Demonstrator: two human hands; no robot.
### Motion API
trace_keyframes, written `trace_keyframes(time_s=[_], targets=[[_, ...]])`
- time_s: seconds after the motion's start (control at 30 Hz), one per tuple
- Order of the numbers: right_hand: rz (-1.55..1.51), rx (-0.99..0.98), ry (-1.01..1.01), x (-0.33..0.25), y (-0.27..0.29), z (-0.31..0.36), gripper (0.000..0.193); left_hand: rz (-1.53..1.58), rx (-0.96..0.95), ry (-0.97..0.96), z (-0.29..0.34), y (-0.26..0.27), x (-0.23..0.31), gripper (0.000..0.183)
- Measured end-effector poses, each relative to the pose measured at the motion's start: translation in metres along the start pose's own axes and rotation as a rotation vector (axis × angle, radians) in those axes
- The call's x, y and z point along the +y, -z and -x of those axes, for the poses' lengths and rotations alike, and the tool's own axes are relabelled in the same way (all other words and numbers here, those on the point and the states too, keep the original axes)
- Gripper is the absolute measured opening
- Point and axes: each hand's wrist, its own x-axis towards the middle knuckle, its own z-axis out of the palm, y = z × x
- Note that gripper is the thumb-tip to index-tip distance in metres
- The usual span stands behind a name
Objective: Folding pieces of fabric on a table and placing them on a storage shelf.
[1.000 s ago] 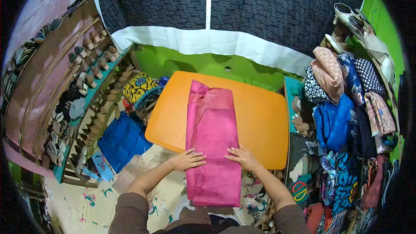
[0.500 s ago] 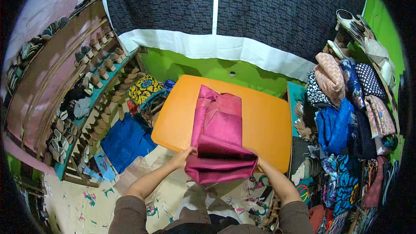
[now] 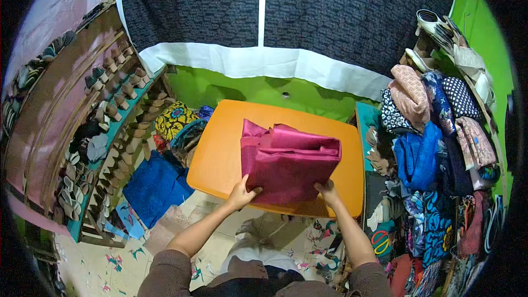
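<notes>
Pinching near corners suits the magenta cloth [image 3: 291,179], probably soft, light and slippery; fingers of the left hand [image 3: 240,195] and right hand [image 3: 329,193] clasp them.

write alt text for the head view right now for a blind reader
A person's left hand and right hand hold either side of a folded magenta cloth over an orange table. Rows of shoes stand to the left, and piled fabrics to the right.
</notes>
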Motion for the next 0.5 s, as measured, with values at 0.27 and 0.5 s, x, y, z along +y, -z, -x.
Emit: trace_keyframes(time_s=[0.27, 0.5], targets=[[0.092, 0.027, -0.102, -0.063, -0.051, -0.050, 0.053, 0.233, 0.144, 0.176, -0.018, 0.009, -0.017, 0.060], [0.196, 0.131, -0.126, 0.002, -0.086, -0.074, 0.063, 0.001, 0.323, 0.431, -0.020, 0.012, -0.027, 0.051]])
